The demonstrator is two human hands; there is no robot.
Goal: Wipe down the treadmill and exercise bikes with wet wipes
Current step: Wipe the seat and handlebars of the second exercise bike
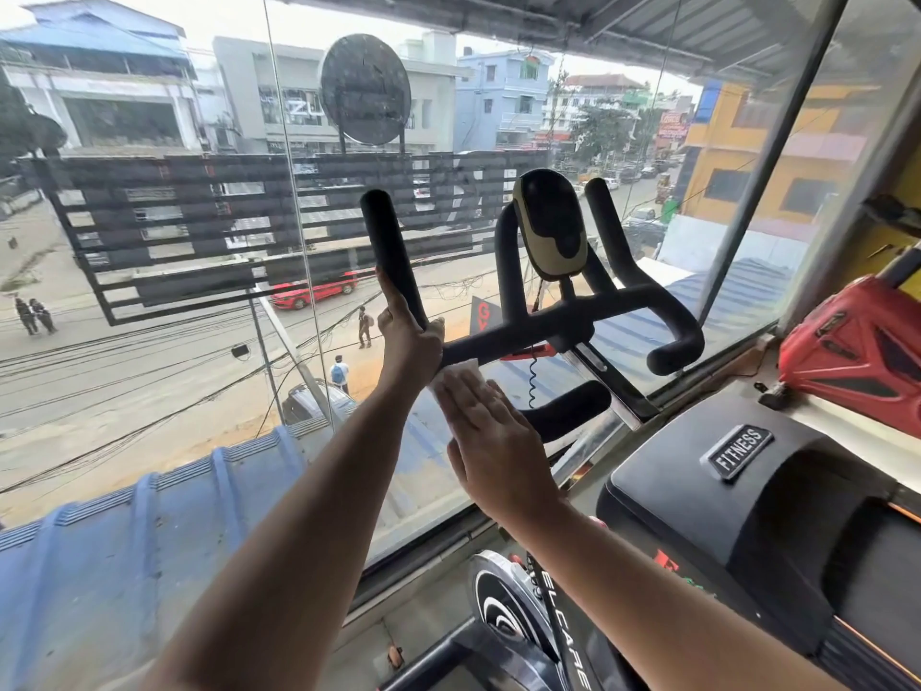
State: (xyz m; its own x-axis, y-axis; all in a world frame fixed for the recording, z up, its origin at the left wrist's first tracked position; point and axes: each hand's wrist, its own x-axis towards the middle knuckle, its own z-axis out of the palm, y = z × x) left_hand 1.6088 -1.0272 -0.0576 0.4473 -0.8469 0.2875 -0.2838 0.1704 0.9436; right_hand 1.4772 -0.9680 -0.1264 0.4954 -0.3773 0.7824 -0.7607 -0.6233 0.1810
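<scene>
Scene: a person at a gym window wipes an exercise bike's handlebar [523, 331] w/ a wet wipe [461, 371]; street below seen thru the glass.
Left hand [406, 336]: fingers closed round the left bend of the bar, just under the upright horn; steadies it.
Right hand [491, 441]: palm flat, fingers extended & together, pressing the wipe up against the crossbar's underside; not curled round anything.
Wipe location: white, mostly hidden, sandwiched btwn right palm & bar, touching the left hand's heel.
Bar axis: crossbar's long axis runs left-right, rising slightly to the right; both horns point up & away toward the window; console [550, 226] stands upright at centre.
Step, done well: prob. best to wrap the wipe round the tube, slide along the axis toward centre, then up each horn; keep the left-hand grip so the bar doesn't swing.
Nearby: treadmill [737, 491] just right of the bike, not yet being touched.
</scene>
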